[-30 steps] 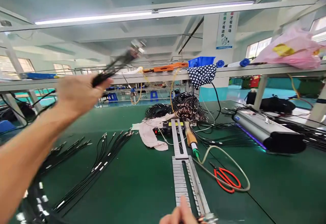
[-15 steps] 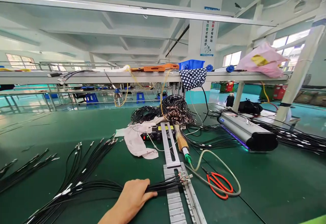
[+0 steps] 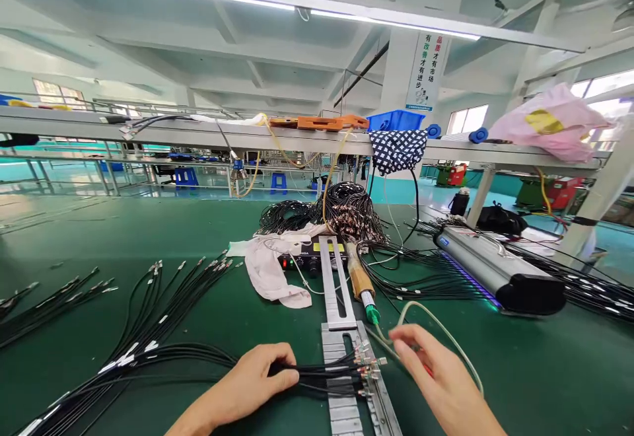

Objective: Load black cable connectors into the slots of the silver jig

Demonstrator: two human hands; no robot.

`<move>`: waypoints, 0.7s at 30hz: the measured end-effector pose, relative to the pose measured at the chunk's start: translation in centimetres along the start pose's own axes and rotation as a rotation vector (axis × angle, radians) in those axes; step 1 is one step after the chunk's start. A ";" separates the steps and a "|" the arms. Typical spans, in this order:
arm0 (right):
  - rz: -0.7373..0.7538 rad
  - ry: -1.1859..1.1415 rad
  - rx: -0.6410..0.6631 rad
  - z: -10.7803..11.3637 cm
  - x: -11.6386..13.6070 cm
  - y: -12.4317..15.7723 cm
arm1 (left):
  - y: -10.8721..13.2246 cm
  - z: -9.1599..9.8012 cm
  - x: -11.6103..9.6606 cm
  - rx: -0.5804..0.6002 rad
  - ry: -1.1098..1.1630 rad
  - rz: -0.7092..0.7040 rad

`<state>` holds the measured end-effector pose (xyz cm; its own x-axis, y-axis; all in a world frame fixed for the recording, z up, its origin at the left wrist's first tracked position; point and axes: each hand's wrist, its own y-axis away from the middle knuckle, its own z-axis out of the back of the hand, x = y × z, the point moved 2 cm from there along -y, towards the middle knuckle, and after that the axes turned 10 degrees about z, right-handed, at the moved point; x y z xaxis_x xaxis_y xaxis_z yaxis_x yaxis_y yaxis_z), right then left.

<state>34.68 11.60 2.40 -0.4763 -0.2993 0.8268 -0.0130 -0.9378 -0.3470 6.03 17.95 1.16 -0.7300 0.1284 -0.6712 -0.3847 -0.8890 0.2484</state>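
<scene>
My left hand [image 3: 260,380] is closed round a bundle of black cables [image 3: 198,355], left of the slotted metal fixture [image 3: 341,416]. The cables' metal connector ends [image 3: 367,363] lie spread across the fixture's right rail. My right hand [image 3: 438,376] hovers to the right of the fixture, thumb and forefinger apart, beside the pale tube [image 3: 440,324]. It covers most of the red-handled cutters; only a bit of red handle [image 3: 428,370] shows between its fingers. A syringe-like dispenser [image 3: 369,304] with a green tip lies just beyond.
A pale cloth [image 3: 275,274] partly covers a black control box [image 3: 312,257]. Behind it are piled coils of black cable [image 3: 341,215]. A silver lamp unit [image 3: 500,271] glowing violet stands over cables at right. More loose cables [image 3: 64,304] lie left on the green tabletop [image 3: 198,224].
My right hand has come into view from the lower right, over the cutters. The connector ends have fanned out along the rail. The view has shifted slightly left.
</scene>
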 end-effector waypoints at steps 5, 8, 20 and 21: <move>0.027 -0.314 0.178 -3.8 0.0 -3.2 | -0.4 -0.2 0.6 0.040 0.082 0.012; -0.126 -0.512 0.161 -5.2 -1.0 -2.6 | -0.7 -0.3 0.5 0.029 0.071 -0.002; -0.095 -0.315 0.308 -5.7 -4.5 -0.7 | 0.4 -1.2 0.4 -0.088 -0.016 -0.134; -0.114 -0.295 0.316 -5.8 -5.0 -0.6 | 0.6 -1.3 0.3 -0.121 -0.071 -0.172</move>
<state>32.03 14.65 -4.10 -0.2158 -0.1855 0.9586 0.2403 -0.9617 -0.1320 6.32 16.89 0.19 -0.6993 0.3093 -0.6444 -0.4396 -0.8970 0.0465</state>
